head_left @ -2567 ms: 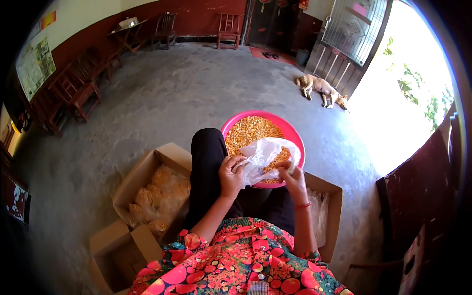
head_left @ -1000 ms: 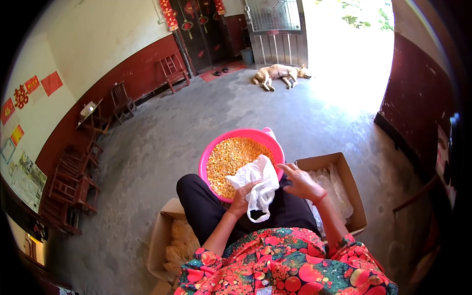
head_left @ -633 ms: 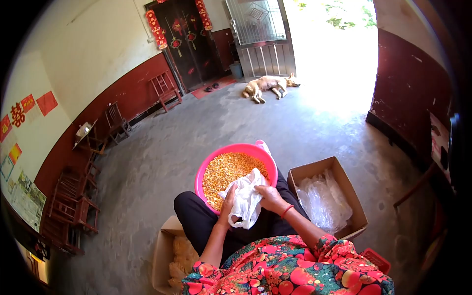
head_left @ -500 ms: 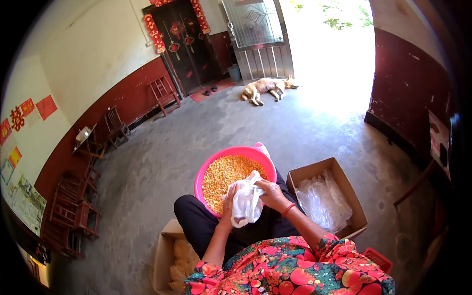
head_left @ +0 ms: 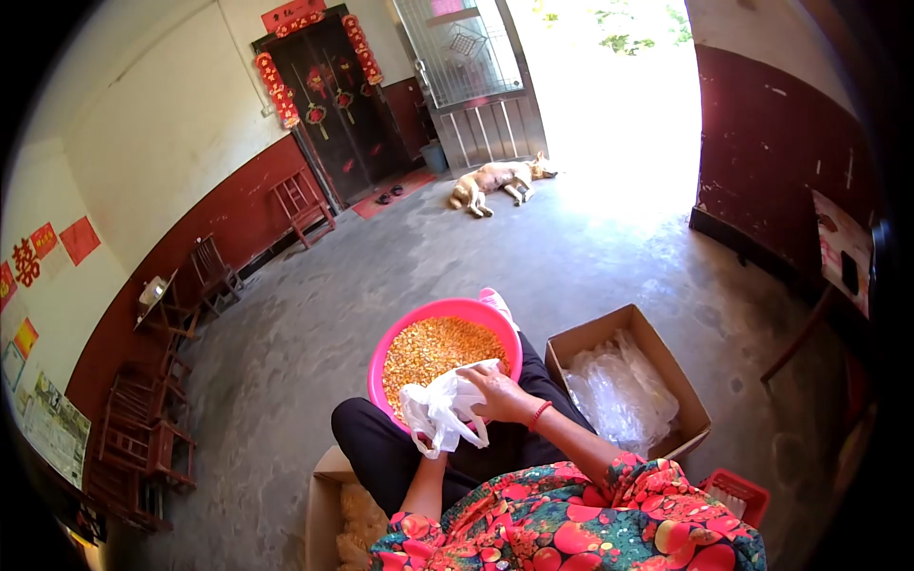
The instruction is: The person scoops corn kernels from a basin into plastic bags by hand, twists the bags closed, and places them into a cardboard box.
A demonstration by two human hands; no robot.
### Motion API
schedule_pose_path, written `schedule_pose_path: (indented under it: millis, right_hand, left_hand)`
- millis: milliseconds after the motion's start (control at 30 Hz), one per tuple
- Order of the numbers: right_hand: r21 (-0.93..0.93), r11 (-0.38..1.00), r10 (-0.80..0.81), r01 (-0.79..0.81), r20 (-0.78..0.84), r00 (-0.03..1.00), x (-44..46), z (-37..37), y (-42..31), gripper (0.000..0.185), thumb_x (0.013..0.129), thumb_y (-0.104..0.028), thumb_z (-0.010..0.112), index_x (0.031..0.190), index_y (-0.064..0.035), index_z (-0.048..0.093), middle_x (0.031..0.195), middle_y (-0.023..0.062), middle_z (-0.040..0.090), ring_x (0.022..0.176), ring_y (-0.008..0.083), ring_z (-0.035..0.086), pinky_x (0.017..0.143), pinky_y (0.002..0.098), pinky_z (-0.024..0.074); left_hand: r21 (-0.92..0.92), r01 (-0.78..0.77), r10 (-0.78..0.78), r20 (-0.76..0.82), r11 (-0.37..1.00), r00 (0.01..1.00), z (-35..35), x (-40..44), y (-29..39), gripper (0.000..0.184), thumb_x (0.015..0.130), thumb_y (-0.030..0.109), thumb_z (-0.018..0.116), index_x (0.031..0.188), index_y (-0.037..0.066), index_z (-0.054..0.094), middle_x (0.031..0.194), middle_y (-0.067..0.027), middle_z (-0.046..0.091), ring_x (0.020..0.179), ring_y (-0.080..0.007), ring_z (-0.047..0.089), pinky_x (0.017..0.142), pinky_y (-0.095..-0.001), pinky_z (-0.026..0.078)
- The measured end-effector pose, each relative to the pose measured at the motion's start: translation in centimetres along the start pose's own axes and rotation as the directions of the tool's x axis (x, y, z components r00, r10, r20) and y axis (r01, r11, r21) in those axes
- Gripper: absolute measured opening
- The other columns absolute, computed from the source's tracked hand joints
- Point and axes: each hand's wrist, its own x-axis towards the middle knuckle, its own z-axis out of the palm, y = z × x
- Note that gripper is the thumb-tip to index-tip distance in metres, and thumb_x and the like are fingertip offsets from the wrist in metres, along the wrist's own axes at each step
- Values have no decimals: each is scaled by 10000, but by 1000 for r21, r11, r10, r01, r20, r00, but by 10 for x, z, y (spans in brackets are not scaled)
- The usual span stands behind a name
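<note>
A pink basin (head_left: 378,357) of loose corn kernels (head_left: 433,347) rests in front of my crossed legs. Over its near edge hangs a thin white plastic bag (head_left: 443,409), crumpled, with its loops drooping. My right hand (head_left: 500,393), a red bracelet on the wrist, grips the bag's upper right edge. My left hand (head_left: 431,459) is mostly covered by the bag. Only its wrist area shows below, so its fingers are hidden.
At my right is a cardboard box (head_left: 695,419) of clear plastic bags (head_left: 624,395), with a red basket (head_left: 747,490) behind it. Another box (head_left: 324,504) holding yellowish contents stands left. A dog (head_left: 500,181) lies near the open door (head_left: 466,76). Wooden chairs (head_left: 143,428) line the wall.
The bag has shifted left and spread wider over the basin's near edge. My left hand has gone from partly visible to covered by it. My right hand has moved slightly left and down.
</note>
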Motion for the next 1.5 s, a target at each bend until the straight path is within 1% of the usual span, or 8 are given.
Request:
schedule_pose_path:
  millis: [167,500,567,733,767,900,1200,1500]
  right_hand:
    - [-202,975,116,-90,122,986,3,28,53,812,653,-381,683,1265,22,333,1237,226,402,1187,348,356,983,400,301]
    - [-126,991,65,-38,218,974,27,84,86,633,788,-363,512,1307,-68,301,1375,116,243,1291,272,170,987,553,190]
    - [-122,992,15,0,129,992,29,91,83,608,784,-357,510,1283,-68,316,1343,113,264,1263,273,193,971,543,204]
    - [-120,992,-15,25,84,996,24,92,76,546,776,-340,506,1222,-66,353,1264,107,316,1193,274,251,933,518,237]
    - [-121,992,-16,26,79,997,22,90,76,533,775,-337,505,1210,-66,361,1248,105,327,1179,275,263,925,513,244]
    - [-126,992,-13,21,65,998,17,80,79,485,768,-323,502,1162,-64,390,1185,100,369,1122,276,310,895,493,271]
    - [-116,991,-68,73,50,996,10,71,71,381,753,-293,495,1053,-61,457,1043,88,463,995,280,414,825,448,331]
    - [-76,917,-395,391,-47,917,15,78,45,293,739,-263,488,944,-58,523,900,76,558,868,283,519,756,404,391]
  left_hand:
    - [-239,85,-90,-8,967,996,3,-7,-2,437,872,219,452,1249,35,328,1193,-154,402,1126,-261,381,986,-367,283]
    - [-468,296,-197,249,833,948,8,-20,-4,377,896,189,418,1234,47,330,1162,-127,417,1097,-231,397,973,-339,299]
    - [316,-261,179,266,912,947,17,-20,40,396,860,103,504,1215,36,343,1111,-107,440,1024,-187,445,880,-277,390]
    - [204,-7,-44,244,979,969,20,-13,58,457,842,108,526,1244,37,321,1139,-111,451,1050,-198,454,896,-282,381]
    - [-191,143,-75,324,971,943,43,-8,102,468,835,112,538,1244,38,323,1141,-114,451,1053,-206,452,901,-296,378]
    - [535,-332,215,271,777,938,35,-6,68,406,854,354,479,1109,39,476,1083,-131,531,997,-266,511,902,-353,377]
    - [900,-406,312,344,159,886,14,2,2,718,722,397,581,1282,15,344,1269,-216,388,1187,-366,361,988,-489,257]
    - [899,-285,-118,340,333,933,-34,-5,-48,690,734,316,599,1301,72,289,1299,-132,362,1225,-262,312,972,-495,209]
